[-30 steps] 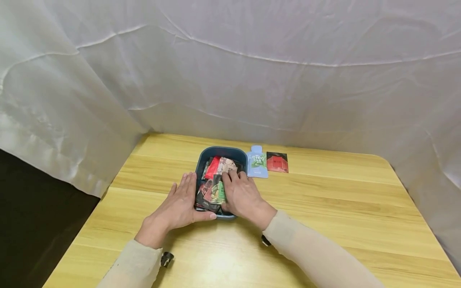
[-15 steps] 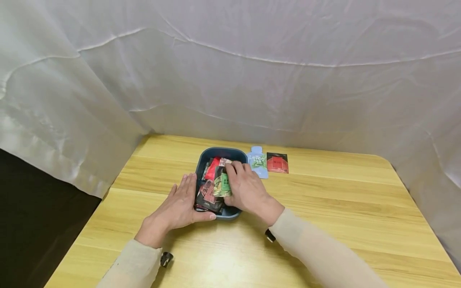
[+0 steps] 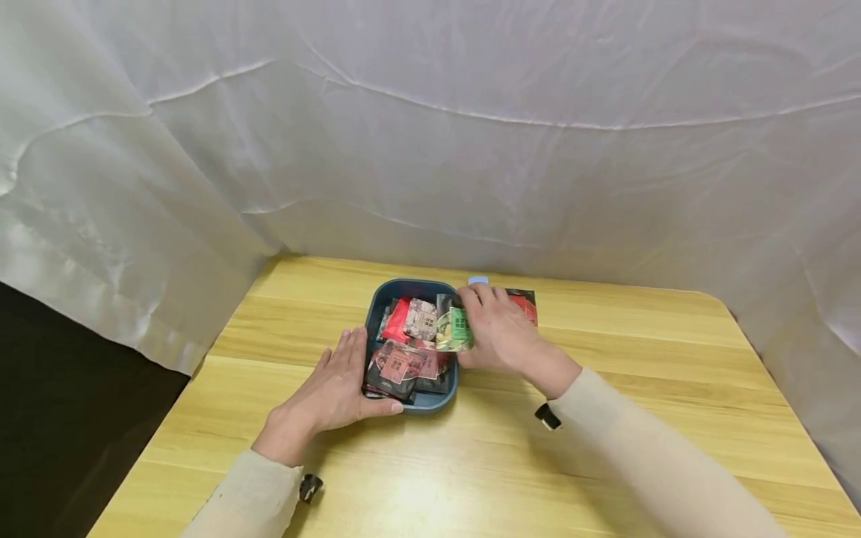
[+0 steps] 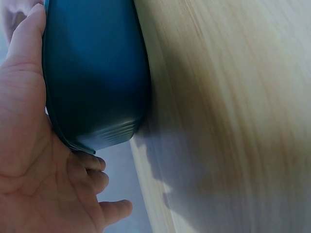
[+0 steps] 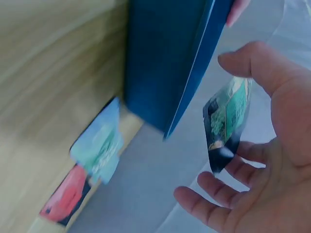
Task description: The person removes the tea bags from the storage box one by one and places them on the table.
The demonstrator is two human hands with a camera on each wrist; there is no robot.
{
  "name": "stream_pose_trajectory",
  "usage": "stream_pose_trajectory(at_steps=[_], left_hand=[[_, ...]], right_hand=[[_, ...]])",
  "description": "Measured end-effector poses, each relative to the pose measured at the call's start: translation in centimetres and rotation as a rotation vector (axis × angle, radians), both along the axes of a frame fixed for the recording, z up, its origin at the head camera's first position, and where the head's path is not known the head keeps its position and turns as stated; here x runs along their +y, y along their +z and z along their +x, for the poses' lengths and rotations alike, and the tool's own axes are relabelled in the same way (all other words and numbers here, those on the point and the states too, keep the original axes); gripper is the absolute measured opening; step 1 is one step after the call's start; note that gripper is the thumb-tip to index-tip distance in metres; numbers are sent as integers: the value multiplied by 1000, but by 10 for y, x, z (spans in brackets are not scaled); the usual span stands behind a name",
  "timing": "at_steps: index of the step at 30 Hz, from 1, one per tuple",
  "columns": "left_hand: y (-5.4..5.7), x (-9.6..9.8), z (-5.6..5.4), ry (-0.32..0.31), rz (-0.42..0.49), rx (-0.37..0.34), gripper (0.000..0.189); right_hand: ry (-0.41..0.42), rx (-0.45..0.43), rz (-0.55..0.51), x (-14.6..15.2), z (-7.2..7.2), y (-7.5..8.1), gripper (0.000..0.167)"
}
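A dark blue plastic bin holds several flat sachets, among them a black one with a pink label and a bright red one. Against its left side lie the straight fingers of my left hand, the thumb stretched along the front rim. My right hand pinches a green-labelled tea sachet between thumb and fingers, over the bin's right rim. The right wrist view shows that sachet raised off the table beside the bin wall.
Right of the bin lie a light blue LeTea pouch, mostly hidden behind my right hand, and a black-and-red sachet. The wooden table extends to the right. A pale curtain hangs along its back edge.
My right hand has lifted the green-labelled tea sachet from the pile and carried it rightward to the bin's right rim, uncovering sachets beneath. My left hand stays where it was.
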State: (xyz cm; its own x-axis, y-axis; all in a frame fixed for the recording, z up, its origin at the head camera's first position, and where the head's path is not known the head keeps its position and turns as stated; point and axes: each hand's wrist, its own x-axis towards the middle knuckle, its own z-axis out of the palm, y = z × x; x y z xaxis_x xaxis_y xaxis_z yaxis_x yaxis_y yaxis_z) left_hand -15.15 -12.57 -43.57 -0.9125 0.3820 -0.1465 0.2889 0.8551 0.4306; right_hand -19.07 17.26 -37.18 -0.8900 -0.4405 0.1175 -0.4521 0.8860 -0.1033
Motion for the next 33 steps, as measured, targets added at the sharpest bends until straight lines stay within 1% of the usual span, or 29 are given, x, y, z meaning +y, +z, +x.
stream_pose_trajectory(at_steps=[6,10,14,19,24,28,30,33], left_hand=[[0,-1,2,-1,-5,8,146],[0,-2,3,-3,-25,31,144],[1,-1,2,-16,-61,49,145],[4,0,-1,-30,-83,70,146],[7,1,-4,-40,-86,80,146],[6,2,-4,-38,-88,64,146],[6,2,-3,-34,-86,57,146],[6,1,-1,-26,-84,50,147]], right_hand=[[24,-60,53,37,-5,6,104],[27,-87,62,68,-12,7,98],[-18,-111,64,100,-20,7,96],[-100,-151,89,131,-27,3,98],[-169,-228,107,158,-39,-1,102],[-188,-275,106,171,-50,-4,103],[-193,-293,104,174,-57,-6,103],[-211,-349,108,175,-67,-10,104]])
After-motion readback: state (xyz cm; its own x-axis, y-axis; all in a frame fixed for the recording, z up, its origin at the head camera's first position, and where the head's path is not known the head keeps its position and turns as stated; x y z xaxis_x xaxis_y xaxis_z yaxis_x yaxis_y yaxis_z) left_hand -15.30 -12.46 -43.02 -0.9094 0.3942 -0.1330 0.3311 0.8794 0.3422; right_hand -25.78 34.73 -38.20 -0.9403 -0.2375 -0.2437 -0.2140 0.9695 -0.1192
